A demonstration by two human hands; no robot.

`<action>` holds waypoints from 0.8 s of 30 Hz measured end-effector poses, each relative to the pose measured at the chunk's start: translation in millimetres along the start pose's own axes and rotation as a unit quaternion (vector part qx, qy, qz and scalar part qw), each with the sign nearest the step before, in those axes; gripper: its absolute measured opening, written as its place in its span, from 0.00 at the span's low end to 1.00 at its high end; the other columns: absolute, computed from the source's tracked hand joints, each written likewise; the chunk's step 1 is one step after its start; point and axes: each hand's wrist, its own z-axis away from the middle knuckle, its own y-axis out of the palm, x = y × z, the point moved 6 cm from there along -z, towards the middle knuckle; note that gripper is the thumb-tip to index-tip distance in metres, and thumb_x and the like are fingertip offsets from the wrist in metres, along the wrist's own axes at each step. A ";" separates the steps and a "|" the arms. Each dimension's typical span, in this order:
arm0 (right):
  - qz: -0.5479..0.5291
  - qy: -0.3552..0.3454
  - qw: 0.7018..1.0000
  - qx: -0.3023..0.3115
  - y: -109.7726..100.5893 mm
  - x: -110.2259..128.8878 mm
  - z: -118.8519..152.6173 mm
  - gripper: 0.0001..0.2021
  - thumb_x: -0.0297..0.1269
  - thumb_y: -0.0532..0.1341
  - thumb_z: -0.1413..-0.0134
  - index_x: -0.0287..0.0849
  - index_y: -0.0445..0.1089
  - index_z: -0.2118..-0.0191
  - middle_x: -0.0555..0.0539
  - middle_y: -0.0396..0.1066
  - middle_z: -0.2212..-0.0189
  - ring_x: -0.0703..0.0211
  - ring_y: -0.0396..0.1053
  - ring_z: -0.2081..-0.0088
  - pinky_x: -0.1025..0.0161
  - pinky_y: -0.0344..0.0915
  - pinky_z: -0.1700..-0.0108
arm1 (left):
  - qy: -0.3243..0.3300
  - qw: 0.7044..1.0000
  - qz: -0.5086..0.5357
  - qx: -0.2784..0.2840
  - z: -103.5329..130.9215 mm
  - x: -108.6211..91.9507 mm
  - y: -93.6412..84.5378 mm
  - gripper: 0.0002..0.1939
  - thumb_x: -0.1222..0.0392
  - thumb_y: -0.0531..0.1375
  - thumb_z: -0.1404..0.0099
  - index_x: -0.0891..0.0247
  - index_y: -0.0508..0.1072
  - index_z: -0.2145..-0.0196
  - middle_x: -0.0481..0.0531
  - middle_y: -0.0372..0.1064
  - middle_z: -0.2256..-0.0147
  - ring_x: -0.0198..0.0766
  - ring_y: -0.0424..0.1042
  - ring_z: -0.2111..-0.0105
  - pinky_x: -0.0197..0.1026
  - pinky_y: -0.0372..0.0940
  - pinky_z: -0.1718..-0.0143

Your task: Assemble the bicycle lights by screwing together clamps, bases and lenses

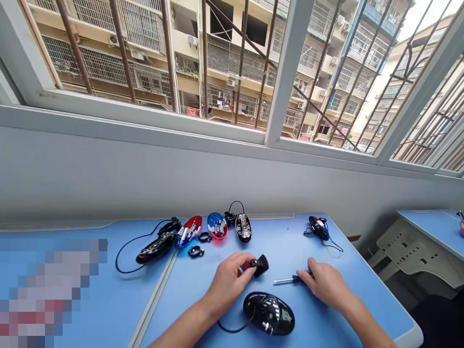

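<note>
My left hand (pixel 232 276) pinches a small black plastic bracket (pixel 261 266) between thumb and fingers, just above the blue desk. In my right hand (pixel 323 282) is a screwdriver (pixel 286 280), its metal shaft pointing left and its dark handle partly hidden by my fingers. Between my forearms lies a glossy black oval housing (pixel 268 313) with a black cable (pixel 232 331) curving off to its left. It touches neither hand.
Along the back lie red-and-blue oval shells (pixel 188 232) holding batteries, black ring clamps (pixel 196 251), an open black oval case (pixel 243 228) and a black corded unit (pixel 155 249). Another corded unit (pixel 319 228) sits at back right. A barred window (pixel 232 72) rises behind the desk (pixel 203 295).
</note>
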 end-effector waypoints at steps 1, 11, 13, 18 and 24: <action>-0.007 0.005 1.000 -0.008 4.1 1.2 0.7 0.15 0.44 0.50 0.37 0.39 0.66 0.66 0.41 0.75 0.72 0.49 0.73 0.70 0.63 0.52 0.74 | 0.000 1.000 0.003 -0.001 0.4 -0.1 0.0 0.12 0.59 0.54 0.40 0.62 0.76 0.67 0.51 0.69 0.72 0.39 0.68 0.72 0.36 0.61 0.72; -0.409 0.066 0.909 -0.053 3.0 -15.5 -27.2 0.07 0.41 0.52 0.44 0.43 0.59 0.65 0.52 0.67 0.77 0.58 0.73 0.71 0.67 0.66 0.78 | -0.004 1.000 0.028 -0.007 2.3 3.1 0.7 0.11 0.61 0.55 0.44 0.64 0.77 0.69 0.51 0.70 0.73 0.39 0.68 0.72 0.37 0.61 0.71; -0.387 0.063 0.918 -0.056 -4.9 -16.0 -34.5 0.07 0.39 0.50 0.43 0.42 0.60 0.63 0.49 0.70 0.72 0.59 0.74 0.68 0.67 0.68 0.75 | -0.007 0.999 0.038 -0.008 1.1 6.0 1.7 0.11 0.61 0.55 0.44 0.64 0.77 0.69 0.51 0.70 0.73 0.39 0.69 0.72 0.37 0.62 0.70; -0.257 0.067 0.963 -0.051 -7.7 -1.3 -50.5 0.11 0.42 0.53 0.42 0.40 0.66 0.65 0.46 0.72 0.74 0.54 0.74 0.70 0.65 0.63 0.75 | -0.005 0.998 0.055 -0.005 -0.5 9.4 2.2 0.11 0.60 0.55 0.43 0.63 0.76 0.69 0.51 0.71 0.72 0.40 0.69 0.70 0.37 0.64 0.68; -0.121 0.087 0.985 -0.083 -17.5 1.5 -59.3 0.12 0.43 0.53 0.40 0.40 0.68 0.60 0.41 0.74 0.68 0.46 0.72 0.59 0.61 0.59 0.65 | -0.011 0.998 0.064 0.012 -0.9 12.1 3.3 0.12 0.56 0.55 0.42 0.62 0.76 0.68 0.51 0.71 0.71 0.40 0.69 0.71 0.37 0.64 0.69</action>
